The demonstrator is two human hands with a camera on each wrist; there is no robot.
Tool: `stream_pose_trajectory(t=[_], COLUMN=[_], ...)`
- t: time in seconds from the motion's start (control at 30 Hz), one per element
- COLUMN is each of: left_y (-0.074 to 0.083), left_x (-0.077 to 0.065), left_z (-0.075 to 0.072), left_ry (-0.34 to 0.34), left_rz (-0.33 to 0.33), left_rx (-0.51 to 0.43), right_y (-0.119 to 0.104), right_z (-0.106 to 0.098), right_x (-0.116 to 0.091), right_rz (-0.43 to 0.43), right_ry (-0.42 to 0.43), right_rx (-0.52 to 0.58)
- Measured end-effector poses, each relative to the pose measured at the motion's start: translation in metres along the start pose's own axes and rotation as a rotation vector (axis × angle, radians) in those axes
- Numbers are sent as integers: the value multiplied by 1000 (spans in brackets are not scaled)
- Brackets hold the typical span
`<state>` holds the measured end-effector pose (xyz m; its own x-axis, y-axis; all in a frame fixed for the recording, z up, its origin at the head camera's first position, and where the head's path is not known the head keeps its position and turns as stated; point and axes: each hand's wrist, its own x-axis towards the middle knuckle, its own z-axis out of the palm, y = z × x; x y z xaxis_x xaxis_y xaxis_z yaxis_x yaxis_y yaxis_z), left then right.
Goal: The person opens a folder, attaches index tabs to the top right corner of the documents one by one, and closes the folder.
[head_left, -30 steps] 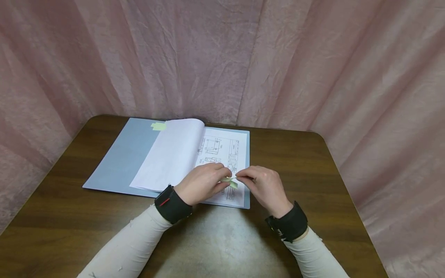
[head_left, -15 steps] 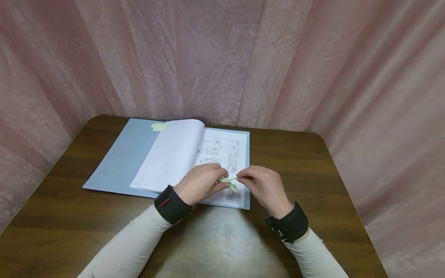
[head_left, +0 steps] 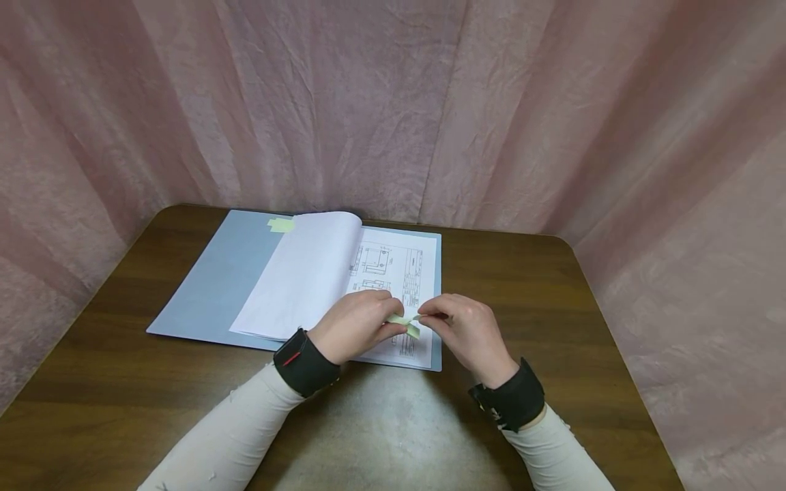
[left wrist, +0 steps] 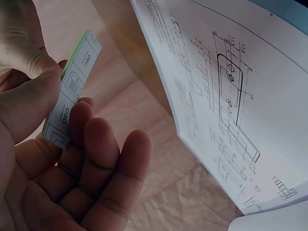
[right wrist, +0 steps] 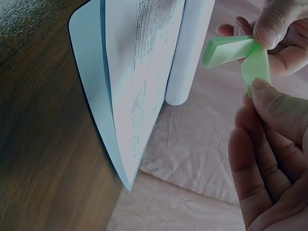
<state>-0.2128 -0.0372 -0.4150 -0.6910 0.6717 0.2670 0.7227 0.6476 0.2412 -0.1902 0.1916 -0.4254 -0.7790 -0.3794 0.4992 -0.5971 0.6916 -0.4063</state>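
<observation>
Just above the open folder, my left hand pinches a small pad of pale green sticky notes between thumb and fingers. In the left wrist view, the printed backing of the pad faces the camera. My right hand pinches the free end of one sticky note, which bends away from the pad. Its other end is at the left thumb, and I cannot tell whether it is still stuck there. Below the hands lies a sheet with technical drawings, partly covered by the left hand.
The blue folder lies open on the brown wooden table. Its turned white pages curl over to the left. A green sticky note sticks out near their top edge. A pink curtain hangs behind the table.
The sticky note in the right fingers has turned and bent further from the pad, showing more of its face. Both hands stay almost in place; the folder has not moved.
</observation>
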Motion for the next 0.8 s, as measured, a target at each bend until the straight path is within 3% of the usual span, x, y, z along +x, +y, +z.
stream_pose_trajectory(t=[0.57,0.8], left_y=[-1,1], left_x=[0,0], left_z=[1,-1], left_ry=[28,16], left_rz=[30,25], left_rx=[-3,-6], right_y=[0,-1], right_z=[-1,0], right_x=[0,1], right_rz=[2,45], right_ry=[3,12], right_rx=[24,25])
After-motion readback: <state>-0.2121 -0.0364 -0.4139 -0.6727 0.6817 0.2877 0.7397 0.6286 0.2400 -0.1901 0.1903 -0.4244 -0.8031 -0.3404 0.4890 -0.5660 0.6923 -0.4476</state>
